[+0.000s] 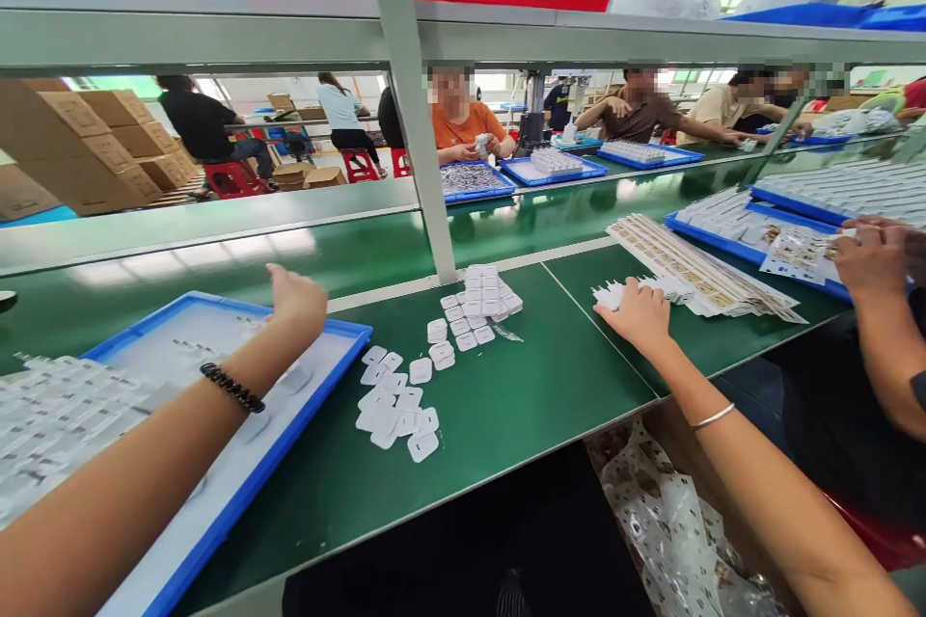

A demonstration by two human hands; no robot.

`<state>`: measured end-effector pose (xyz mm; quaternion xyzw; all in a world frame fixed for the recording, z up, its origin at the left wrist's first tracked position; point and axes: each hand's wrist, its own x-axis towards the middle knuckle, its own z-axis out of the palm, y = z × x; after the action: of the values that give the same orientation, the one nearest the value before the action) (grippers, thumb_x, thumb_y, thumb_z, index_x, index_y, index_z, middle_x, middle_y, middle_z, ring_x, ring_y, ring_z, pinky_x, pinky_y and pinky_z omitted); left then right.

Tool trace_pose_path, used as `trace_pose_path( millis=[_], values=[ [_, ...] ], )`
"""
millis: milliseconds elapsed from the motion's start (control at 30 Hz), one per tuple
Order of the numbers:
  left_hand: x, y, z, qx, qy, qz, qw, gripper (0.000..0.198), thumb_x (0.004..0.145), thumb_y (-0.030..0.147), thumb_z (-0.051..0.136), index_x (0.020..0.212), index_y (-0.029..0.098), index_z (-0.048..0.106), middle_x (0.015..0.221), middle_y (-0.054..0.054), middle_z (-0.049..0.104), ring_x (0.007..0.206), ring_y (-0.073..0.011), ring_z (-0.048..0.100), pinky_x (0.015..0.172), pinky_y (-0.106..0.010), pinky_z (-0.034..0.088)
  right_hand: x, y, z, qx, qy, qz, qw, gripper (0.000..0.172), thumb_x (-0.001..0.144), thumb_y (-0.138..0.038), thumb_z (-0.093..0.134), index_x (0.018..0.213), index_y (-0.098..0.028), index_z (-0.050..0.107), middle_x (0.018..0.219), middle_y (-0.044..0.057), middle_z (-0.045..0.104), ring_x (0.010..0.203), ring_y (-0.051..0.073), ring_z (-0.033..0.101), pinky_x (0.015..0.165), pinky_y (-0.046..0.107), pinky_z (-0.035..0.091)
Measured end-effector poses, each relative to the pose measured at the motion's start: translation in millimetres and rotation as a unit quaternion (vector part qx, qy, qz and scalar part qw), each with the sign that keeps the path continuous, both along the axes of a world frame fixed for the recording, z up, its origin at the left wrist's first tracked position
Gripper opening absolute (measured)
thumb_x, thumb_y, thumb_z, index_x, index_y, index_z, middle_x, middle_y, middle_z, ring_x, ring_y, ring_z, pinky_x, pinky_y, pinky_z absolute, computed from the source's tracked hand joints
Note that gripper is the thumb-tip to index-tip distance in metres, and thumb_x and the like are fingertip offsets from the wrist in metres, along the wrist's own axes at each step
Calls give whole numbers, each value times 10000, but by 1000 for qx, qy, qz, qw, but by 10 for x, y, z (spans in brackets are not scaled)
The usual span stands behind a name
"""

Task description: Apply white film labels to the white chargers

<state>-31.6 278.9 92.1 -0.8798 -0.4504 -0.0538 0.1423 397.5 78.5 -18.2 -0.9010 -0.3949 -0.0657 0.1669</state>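
Note:
My left hand (296, 297) reaches out over the far edge of a blue tray (318, 386) with a white lining; its fingers point away and are hidden from me. My right hand (638, 313) lies on a small fan of white label pieces (614, 294) on the green table, fingers curled down onto them. Between my hands lie scattered white square charger plugs (394, 405) and a neat block of the same plugs (484, 294). Rows of white parts (50, 415) fill the tray's left side.
A grey shelf post (426, 164) rises behind the plugs. Stacked label sheets (694, 270) lie to the right, beside a co-worker's hand (872, 255) holding a sheet over another blue tray (752, 241). Other people work across the green conveyor (217, 251). A bag of scraps (672, 521) hangs below the table edge.

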Motion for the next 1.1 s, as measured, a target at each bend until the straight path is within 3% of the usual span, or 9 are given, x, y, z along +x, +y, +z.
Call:
trace_pose_path(
  millis=[100, 200, 300, 400, 600, 800, 900, 1000, 1100],
  values=[
    [139, -431, 72, 16, 49, 3, 999, 207, 823, -43, 552, 984, 0, 675, 1042, -215, 721, 1154, -339, 626, 1084, -596, 348, -168, -8, 62, -4, 42, 19, 999, 654, 840, -406, 589, 1331, -5, 430, 1191, 309, 627, 1131, 444, 560, 870, 466, 414],
    [306, -1109, -40, 21, 64, -56, 996, 535, 821, -14, 528, 1341, 111, 562, 1414, -177, 578, 1373, -319, 477, 1178, -484, 289, -573, -126, 168, -1, 90, 89, 992, 765, 823, -463, 609, 1411, -51, 345, 1130, 229, 671, 994, 367, 648, 770, 386, 459],
    [476, -1830, -336, 49, -13, -196, 979, 533, 913, 157, 494, 1444, 116, 471, 1482, -165, 527, 1405, -350, 446, 1193, -528, 281, -1187, -356, 308, -11, 140, 212, 967, 791, 775, -536, 657, 1420, -187, 358, 1063, 109, 701, 880, 285, 683, 731, 331, 478],
    [586, -2295, -739, 10, -76, -232, 970, 589, 921, 288, 499, 1467, 82, 420, 1487, -181, 518, 1375, -378, 480, 1148, -540, 369, -1789, -589, 441, -46, 217, 363, 905, 760, 765, -418, 654, 1424, -181, 359, 1055, 122, 698, 930, 315, 668, 768, 372, 476],
    [497, -2404, -1302, -84, -266, -196, 940, 532, 851, 83, 482, 1383, 73, 477, 1330, -204, 643, 1198, -291, 653, 953, -404, 591, -2337, -672, 516, -112, 248, 432, 860, 796, 701, -188, 588, 1471, -171, 388, 1013, 134, 713, 920, 326, 656, 777, 396, 470],
    [312, -2434, -1312, -86, -326, -193, 921, 498, 887, 64, 454, 1381, 116, 493, 1317, -188, 654, 1178, -279, 670, 918, -399, 619, -2434, -703, 504, -107, 279, 461, 836, 821, 759, -234, 635, 1532, -169, 366, 1085, 150, 718, 978, 352, 653, 826, 432, 479],
    [230, -2452, -1352, -70, -341, -219, 912, 444, 956, 156, 449, 1397, 112, 481, 1310, -205, 652, 1178, -293, 671, 909, -413, 624, -2313, -662, 566, -109, 329, 498, 795, 815, 771, -313, 721, 1522, -273, 405, 1038, 84, 745, 917, 316, 681, 783, 381, 489],
    [147, -2456, -1440, -65, -389, -234, 889, 454, 968, 153, 466, 1423, 157, 467, 1320, -191, 650, 1207, -271, 659, 920, -391, 621, -2153, -380, 632, -142, 357, 534, 753, 522, 887, -395, 640, 1395, -325, 544, 903, 7, 749, 797, 232, 686, 714, 315, 502],
    [95, -2460, -1509, -84, -458, -220, 857, 493, 949, 119, 515, 1431, 216, 473, 1356, -159, 637, 1232, -242, 647, 967, -383, 604, -2128, 94, 596, -113, 223, 506, 826, 307, 937, -312, 570, 1218, -226, 658, 960, 49, 703, 884, 223, 651, 769, 329, 503]
  ],
)
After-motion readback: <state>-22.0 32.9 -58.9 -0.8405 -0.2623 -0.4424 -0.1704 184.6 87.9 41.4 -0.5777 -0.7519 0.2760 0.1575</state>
